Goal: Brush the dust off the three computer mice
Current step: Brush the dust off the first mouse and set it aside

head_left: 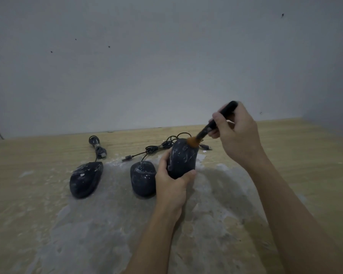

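Observation:
Three dark, dust-streaked computer mice are in view. My left hand (171, 182) grips the right mouse (182, 158) and holds it tilted up off the table. My right hand (238, 133) holds a black-handled brush (222, 117); its orange bristles (194, 142) touch the raised mouse's front end. The middle mouse (143, 179) lies on the table just left of my left hand. Farther left, the left mouse (85, 179) rests flat.
The wooden table (285, 155) has a wide patch of grey dust (111, 224) in front of the mice. Bundled cables with USB plugs (97, 146) (158, 148) lie behind the mice. A plain grey wall (166, 66) stands right behind the table.

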Tool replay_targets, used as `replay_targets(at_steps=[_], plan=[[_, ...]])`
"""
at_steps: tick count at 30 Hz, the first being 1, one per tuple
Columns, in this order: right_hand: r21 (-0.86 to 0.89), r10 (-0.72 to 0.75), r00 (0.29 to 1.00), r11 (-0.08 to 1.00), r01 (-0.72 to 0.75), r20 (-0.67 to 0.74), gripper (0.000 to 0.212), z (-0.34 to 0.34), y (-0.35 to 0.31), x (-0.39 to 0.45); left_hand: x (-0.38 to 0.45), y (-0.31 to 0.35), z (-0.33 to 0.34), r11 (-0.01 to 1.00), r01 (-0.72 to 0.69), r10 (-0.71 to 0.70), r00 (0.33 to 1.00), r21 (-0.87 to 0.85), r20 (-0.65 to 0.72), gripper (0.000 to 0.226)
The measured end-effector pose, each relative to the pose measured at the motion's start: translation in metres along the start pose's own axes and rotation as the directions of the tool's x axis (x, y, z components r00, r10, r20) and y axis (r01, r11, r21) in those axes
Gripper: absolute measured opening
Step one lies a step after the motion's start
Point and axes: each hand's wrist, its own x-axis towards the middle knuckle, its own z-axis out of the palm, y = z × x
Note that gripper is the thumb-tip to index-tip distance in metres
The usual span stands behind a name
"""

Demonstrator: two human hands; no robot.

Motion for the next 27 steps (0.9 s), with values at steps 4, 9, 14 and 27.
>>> replay_targets(at_steps=[4,9,14,27], plan=[[-0.001,-0.028,0.998,1.000,0.028,-0.053,0.008,0.001,-0.002,-0.003,-0.001,-0.001,0.001,1.000,0.008,-0.008,1.000,-0.004,-0.003,0.073],[-0.074,-0.067,0.998,0.995,0.066,-0.012,0.008,0.000,-0.005,-0.001,0.001,-0.001,-0.001,1.000,0.001,-0.001,1.000,0.001,-0.011,0.074],[0.001,-0.076,0.997,0.997,0.076,0.026,0.007,0.001,-0.011,-0.003,0.000,0.002,-0.001,0.999,-0.029,0.030,1.000,0.014,-0.006,0.075],[0.145,-0.159,0.954,0.982,0.124,0.255,0.008,-0.001,-0.024,-0.007,0.000,0.007,-0.001,1.000,-0.016,0.016,0.999,-0.003,-0.040,0.072]])
